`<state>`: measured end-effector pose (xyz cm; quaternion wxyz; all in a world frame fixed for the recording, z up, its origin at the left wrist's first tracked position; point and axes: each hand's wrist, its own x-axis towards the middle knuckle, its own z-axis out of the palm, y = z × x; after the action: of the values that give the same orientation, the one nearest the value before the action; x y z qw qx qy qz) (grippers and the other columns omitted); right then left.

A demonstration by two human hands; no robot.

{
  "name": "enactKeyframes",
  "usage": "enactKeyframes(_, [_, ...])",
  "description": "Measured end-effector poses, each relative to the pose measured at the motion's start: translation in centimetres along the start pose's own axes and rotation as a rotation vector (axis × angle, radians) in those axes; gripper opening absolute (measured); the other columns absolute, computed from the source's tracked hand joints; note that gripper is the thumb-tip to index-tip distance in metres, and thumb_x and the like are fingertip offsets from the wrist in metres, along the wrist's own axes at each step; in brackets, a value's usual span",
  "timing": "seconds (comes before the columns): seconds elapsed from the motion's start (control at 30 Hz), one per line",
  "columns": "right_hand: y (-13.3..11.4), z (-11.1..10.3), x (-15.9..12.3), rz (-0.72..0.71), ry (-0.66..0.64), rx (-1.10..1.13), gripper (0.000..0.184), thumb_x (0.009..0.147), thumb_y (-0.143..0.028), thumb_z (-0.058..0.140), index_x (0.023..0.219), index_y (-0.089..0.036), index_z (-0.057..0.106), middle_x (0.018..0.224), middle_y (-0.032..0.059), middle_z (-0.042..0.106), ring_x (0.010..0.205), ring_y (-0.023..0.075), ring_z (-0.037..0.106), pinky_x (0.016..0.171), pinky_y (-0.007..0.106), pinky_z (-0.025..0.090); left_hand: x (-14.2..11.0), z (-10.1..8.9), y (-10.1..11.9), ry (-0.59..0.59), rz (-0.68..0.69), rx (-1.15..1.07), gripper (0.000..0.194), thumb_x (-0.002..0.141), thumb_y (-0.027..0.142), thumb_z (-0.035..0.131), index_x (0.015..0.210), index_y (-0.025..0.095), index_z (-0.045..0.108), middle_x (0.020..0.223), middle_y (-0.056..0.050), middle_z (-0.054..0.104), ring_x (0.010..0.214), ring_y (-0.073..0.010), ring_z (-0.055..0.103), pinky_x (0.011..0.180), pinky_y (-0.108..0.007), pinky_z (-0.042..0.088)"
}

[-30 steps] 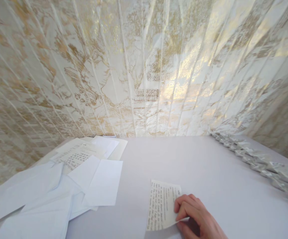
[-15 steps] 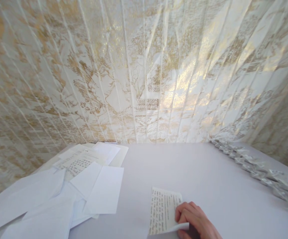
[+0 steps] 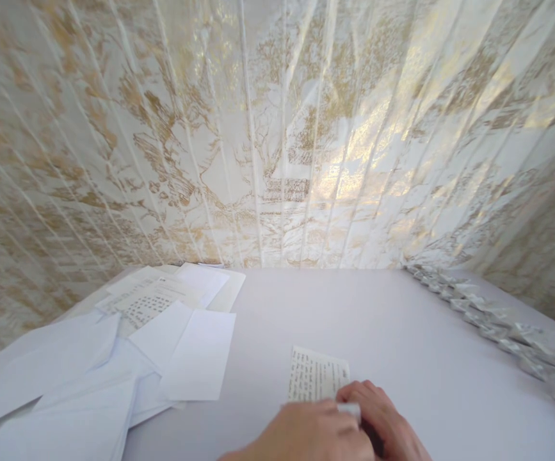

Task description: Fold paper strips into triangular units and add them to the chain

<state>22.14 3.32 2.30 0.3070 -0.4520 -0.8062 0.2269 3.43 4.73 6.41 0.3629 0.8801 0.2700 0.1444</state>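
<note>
A small handwritten paper slip [image 3: 316, 374] lies on the white table [image 3: 402, 333] near the front edge. My right hand [image 3: 385, 419] grips the slip's right side, with its near edge curled up between the fingers. My left hand [image 3: 308, 432] lies over the slip's near part, fingers bent and pressed on the folded edge next to the right hand. Only the far half of the slip shows.
A loose pile of white sheets [image 3: 114, 358], some with writing, covers the table's left side. A row of folded silvery paper pieces [image 3: 498, 320] runs along the right edge. A cream and gold curtain [image 3: 277, 128] hangs behind the table.
My left hand has come into view from below and landed on the slip's near part. The slip's near edge has been lifted and folded over toward the far side.
</note>
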Motion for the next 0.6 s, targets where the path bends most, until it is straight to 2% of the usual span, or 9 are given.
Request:
enactKeyframes(0.1, [-0.7, -0.9, 0.0, -0.005, -0.053, -0.026, 0.014, 0.090, -0.014, 0.048, 0.085, -0.023, 0.058, 0.099, 0.0035, 0.066, 0.087, 0.0198, 0.060, 0.082, 0.033, 0.044, -0.4, -1.1, 0.7, 0.134, -0.117, 0.174, 0.028, 0.075, 0.019, 0.079, 0.095, 0.020, 0.060, 0.097, -0.001, 0.066, 0.097, -0.0240, 0.059, 0.088, -0.042, 0.048])
enactKeyframes(0.2, [-1.3, -1.7, 0.0, 0.039, -0.089, -0.004, 0.008, 0.093, -0.024, 0.052, 0.089, -0.023, 0.058, 0.103, 0.0045, 0.065, 0.095, 0.0214, 0.059, 0.089, 0.035, 0.042, -1.7, -1.4, 0.6, 0.301, -0.123, 0.310, 0.034, 0.077, 0.022, 0.076, 0.105, 0.023, 0.056, 0.114, -0.003, 0.060, 0.104, -0.0250, 0.055, 0.089, -0.041, 0.045])
enactKeyframes(0.3, [-1.4, -2.0, -0.1, 0.169, -0.097, 0.065, 0.026, 0.099, -0.036, 0.043, 0.083, -0.023, 0.058, 0.090, 0.0024, 0.065, 0.088, 0.0205, 0.058, 0.082, 0.032, 0.044, -2.6, -0.9, 0.2, 0.547, 0.021, 0.206, 0.007, 0.091, 0.021, 0.060, 0.087, 0.022, 0.055, 0.105, -0.002, 0.061, 0.095, -0.0183, 0.056, 0.082, -0.032, 0.044])
enactKeyframes(0.4, [-1.0, -2.0, -0.2, 0.316, -0.073, 0.097, 0.036, 0.099, -0.046, 0.038, 0.077, -0.022, 0.056, 0.073, -0.0001, 0.059, 0.075, 0.0192, 0.056, 0.070, 0.028, 0.044, -2.5, 0.0, 0.4, 0.758, 0.257, 0.204, 0.028, 0.100, 0.025, 0.041, 0.074, 0.019, 0.050, 0.089, -0.003, 0.064, 0.080, -0.0146, 0.055, 0.074, -0.030, 0.044])
enactKeyframes(0.47, [-0.8, -1.9, -0.3, 0.358, -0.068, 0.117, 0.038, 0.097, -0.049, 0.040, 0.075, -0.022, 0.053, 0.068, -0.0019, 0.055, 0.070, 0.0178, 0.054, 0.066, 0.026, 0.044, -2.1, 1.0, 0.9, 0.799, 0.391, 0.374, 0.031, 0.100, 0.019, 0.035, 0.077, 0.017, 0.054, 0.083, -0.003, 0.066, 0.075, -0.0139, 0.056, 0.071, -0.028, 0.045])
enactKeyframes(0.5, [-0.8, -1.9, -0.3, 0.367, -0.067, 0.129, 0.037, 0.097, -0.050, 0.041, 0.075, -0.022, 0.053, 0.067, -0.0026, 0.054, 0.068, 0.0171, 0.053, 0.064, 0.026, 0.043, -1.9, 1.7, 1.2, 0.730, 0.389, 0.503, 0.030, 0.098, 0.010, 0.035, 0.081, 0.016, 0.058, 0.082, -0.001, 0.068, 0.073, -0.0125, 0.058, 0.073, -0.027, 0.046])
enactKeyframes(0.53, [-0.8, -1.8, -0.3, 0.371, -0.065, 0.142, 0.036, 0.096, -0.050, 0.042, 0.076, -0.022, 0.054, 0.066, -0.0031, 0.053, 0.066, 0.0164, 0.052, 0.063, 0.025, 0.042, -1.8, 2.5, 1.4, 0.717, 0.429, 0.638, 0.027, 0.096, 0.008, 0.040, 0.082, 0.017, 0.061, 0.081, 0.002, 0.069, 0.073, -0.0112, 0.060, 0.075, -0.026, 0.047])
enactKeyframes(0.57, [-0.9, -1.8, -0.3, 0.372, -0.065, 0.153, 0.035, 0.096, -0.049, 0.043, 0.077, -0.022, 0.054, 0.065, -0.0034, 0.053, 0.064, 0.0158, 0.051, 0.061, 0.025, 0.042, -1.7, 3.4, 1.4, 0.765, 0.430, 0.772, 0.025, 0.095, 0.008, 0.045, 0.080, 0.018, 0.062, 0.082, 0.003, 0.070, 0.078, -0.0110, 0.062, 0.077, -0.025, 0.047])
enactKeyframes(0.6, [-1.0, -1.8, -0.2, 0.372, -0.065, 0.156, 0.034, 0.095, -0.048, 0.043, 0.078, -0.022, 0.055, 0.065, -0.0037, 0.053, 0.062, 0.0153, 0.051, 0.059, 0.024, 0.041, -1.7, 4.3, 1.3, 0.811, 0.367, 0.861, 0.023, 0.095, 0.011, 0.046, 0.083, 0.018, 0.065, 0.088, 0.003, 0.072, 0.085, -0.0112, 0.064, 0.081, -0.024, 0.047])
